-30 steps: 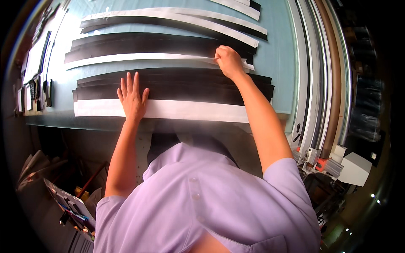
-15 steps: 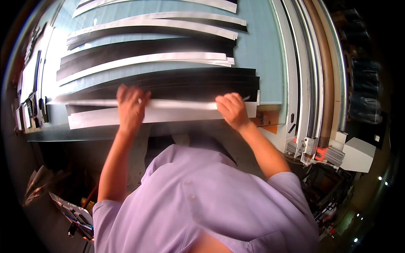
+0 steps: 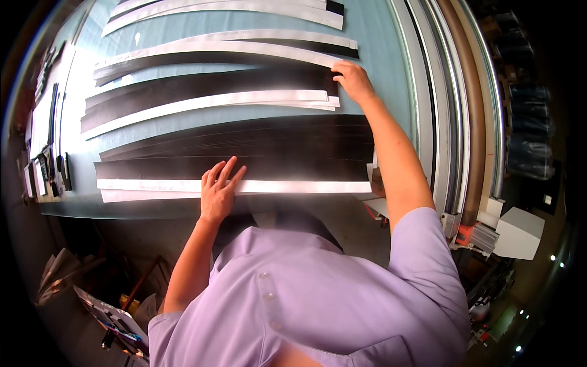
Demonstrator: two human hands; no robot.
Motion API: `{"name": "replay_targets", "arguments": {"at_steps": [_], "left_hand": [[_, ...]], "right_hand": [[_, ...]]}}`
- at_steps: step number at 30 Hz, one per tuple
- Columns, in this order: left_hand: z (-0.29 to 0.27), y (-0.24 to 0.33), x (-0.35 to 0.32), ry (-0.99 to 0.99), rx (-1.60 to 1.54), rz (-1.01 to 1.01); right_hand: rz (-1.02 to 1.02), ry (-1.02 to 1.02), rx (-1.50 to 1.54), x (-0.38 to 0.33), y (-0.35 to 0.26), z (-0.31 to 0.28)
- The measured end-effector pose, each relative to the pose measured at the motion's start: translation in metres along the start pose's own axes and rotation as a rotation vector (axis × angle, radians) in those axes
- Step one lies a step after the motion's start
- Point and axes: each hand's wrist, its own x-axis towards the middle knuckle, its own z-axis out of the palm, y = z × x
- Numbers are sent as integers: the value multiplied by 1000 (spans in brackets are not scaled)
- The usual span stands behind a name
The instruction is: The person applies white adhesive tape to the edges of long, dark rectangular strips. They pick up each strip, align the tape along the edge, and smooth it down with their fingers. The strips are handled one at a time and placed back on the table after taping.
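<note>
Long flat strips, black with white margins, lie in several overlapping groups across the pale blue tabletop (image 3: 385,92). Close to me is a wide group of black strips (image 3: 281,144), its top strip edged in white (image 3: 306,186) on my side. My left hand (image 3: 217,191) rests on that near group with its fingers spread. Farther off, my right hand (image 3: 354,81) has its fingers and thumb curled at the right end of a black strip (image 3: 281,78). Another white-edged strip (image 3: 257,48) ends beside those fingertips. The hand partly hides where these strips meet.
Along the table's right side run metal rails and a brown roller (image 3: 469,122), with a white box-shaped housing (image 3: 520,232) at their near end. More strips (image 3: 293,12) lie at the far edge. Small dark tools (image 3: 52,171) sit at the left. A leaning board (image 3: 113,315) stands low left.
The pale strip I held level in both hands now lies on the near group. My left hand has opened onto it, and my right hand has reached away to the farther strips.
</note>
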Motion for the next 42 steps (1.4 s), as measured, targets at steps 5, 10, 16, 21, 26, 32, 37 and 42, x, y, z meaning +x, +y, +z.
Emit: {"name": "replay_targets", "arguments": {"at_steps": [5,10,16,21,26,32,37,42], "left_hand": [[5,-2,-5,65,-28,31],[13,-4,-11,69,-37,48],[1,-1,-8,5,-83,49],[2,-1,-7,-17,-90,52],[0,1,-6,-36,-73,47],[-1,19,4,264,-154,17],[-86,103,76,-11,-164,205],[-41,134,74,-433,-541,19]], "right_hand": [[-82,-103,-51,9,2,-9],[-97,-105,-140,13,5,-6],[206,-64,-180,49,6,-24],[190,-159,-66,87,-2,-62],[-41,388,-22,111,-38,-98],[-245,615,291,-41,-147,-104],[99,264,647,-215,-199,-47],[655,184,843,-281,-173,-33]]}}
